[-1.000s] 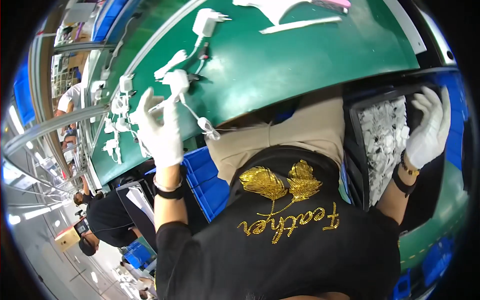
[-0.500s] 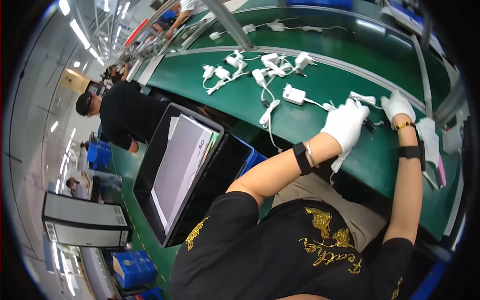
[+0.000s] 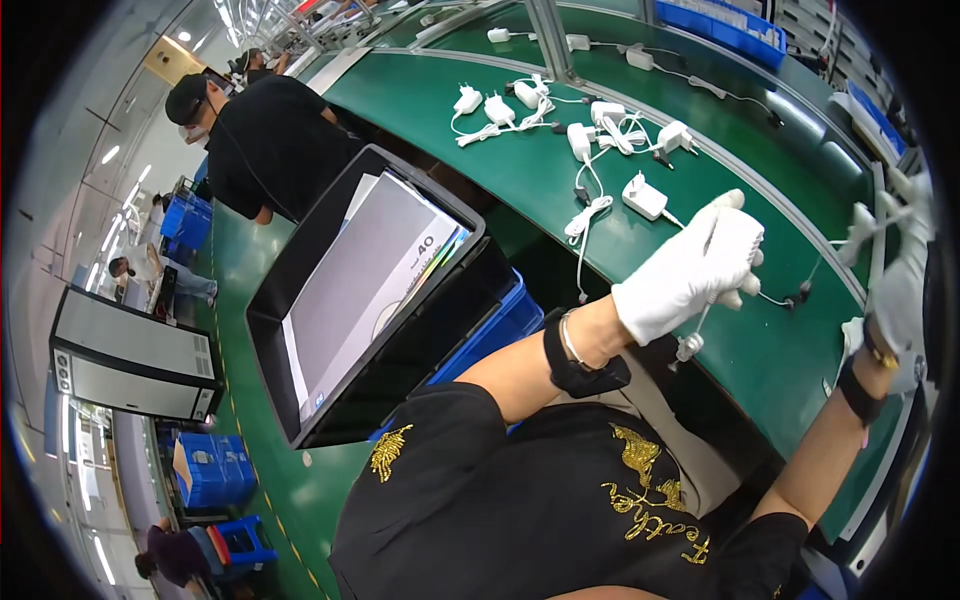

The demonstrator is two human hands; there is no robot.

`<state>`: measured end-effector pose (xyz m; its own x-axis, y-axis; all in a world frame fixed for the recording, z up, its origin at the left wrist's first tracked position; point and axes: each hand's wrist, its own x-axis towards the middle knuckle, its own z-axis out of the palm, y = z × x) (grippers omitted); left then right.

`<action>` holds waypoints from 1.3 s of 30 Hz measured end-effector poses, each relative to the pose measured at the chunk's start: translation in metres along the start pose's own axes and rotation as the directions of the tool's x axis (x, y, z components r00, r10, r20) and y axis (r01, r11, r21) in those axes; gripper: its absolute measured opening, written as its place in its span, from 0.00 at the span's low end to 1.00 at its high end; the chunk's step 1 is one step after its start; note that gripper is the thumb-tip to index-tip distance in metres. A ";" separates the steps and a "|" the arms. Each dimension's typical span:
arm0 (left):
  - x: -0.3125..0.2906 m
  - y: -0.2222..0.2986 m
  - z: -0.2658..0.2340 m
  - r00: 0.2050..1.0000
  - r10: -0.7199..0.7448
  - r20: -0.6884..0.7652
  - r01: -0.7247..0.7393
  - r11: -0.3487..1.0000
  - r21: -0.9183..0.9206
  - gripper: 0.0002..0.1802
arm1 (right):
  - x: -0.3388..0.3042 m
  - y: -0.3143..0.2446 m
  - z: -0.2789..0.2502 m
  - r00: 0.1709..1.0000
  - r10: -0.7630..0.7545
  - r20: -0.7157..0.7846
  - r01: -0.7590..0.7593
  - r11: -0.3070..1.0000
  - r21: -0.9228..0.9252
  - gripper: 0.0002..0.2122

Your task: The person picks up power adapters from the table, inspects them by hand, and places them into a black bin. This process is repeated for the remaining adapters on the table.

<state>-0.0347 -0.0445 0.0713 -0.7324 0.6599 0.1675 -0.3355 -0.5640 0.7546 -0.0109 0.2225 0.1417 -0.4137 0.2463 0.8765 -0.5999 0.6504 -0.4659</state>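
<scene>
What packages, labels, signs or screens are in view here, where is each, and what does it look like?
Black bin: left of the left hand, open-topped, rectangular, black.
Printed sheet: flat inside that bin, grey-white with a colourful edge.
Blue crates: floor, lower left, boxy.
Grey cabinet panel: far left, rectangular, black-framed.
No lit screen can be made out.

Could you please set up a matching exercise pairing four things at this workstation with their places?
Things:
1. left hand in a white glove
2. white plug-in charger with a cable
3. black open-topped tray
4. blue plastic crate

Places:
A. on the floor by the aisle
B. lying on the green conveyor belt
C. closed around a thin white cable
D. on the person's left, holding a grey sheet

Pairs: 1-C, 2-B, 3-D, 4-A
</scene>
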 end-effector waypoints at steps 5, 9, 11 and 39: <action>-0.024 0.012 0.000 0.998 -0.035 0.048 0.024 0.977 0.210 0.50 | -0.036 -0.089 -0.050 0.955 0.125 0.268 -0.250 0.826 0.506 0.24; -0.024 -0.002 -0.004 0.996 0.044 0.076 -0.068 0.938 0.340 0.45 | -0.071 -0.123 -0.056 0.795 0.377 0.475 -0.603 0.578 0.550 0.27; -0.026 0.001 -0.001 0.997 -0.077 -0.020 0.079 0.911 0.404 0.45 | -0.091 -0.126 -0.040 0.660 0.604 0.447 -0.747 0.466 0.473 0.29; -0.029 -0.084 -0.010 0.920 -0.374 0.116 0.391 0.892 -0.225 0.42 | -0.195 -0.096 -0.021 0.511 0.816 0.269 -0.804 0.343 0.487 0.30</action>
<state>0.0090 -0.0213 -0.0037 -0.4796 0.8758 -0.0539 -0.7191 -0.3571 0.5961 0.1417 0.1271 0.0182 -0.8856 0.4632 0.0352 -0.2064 -0.3245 -0.9231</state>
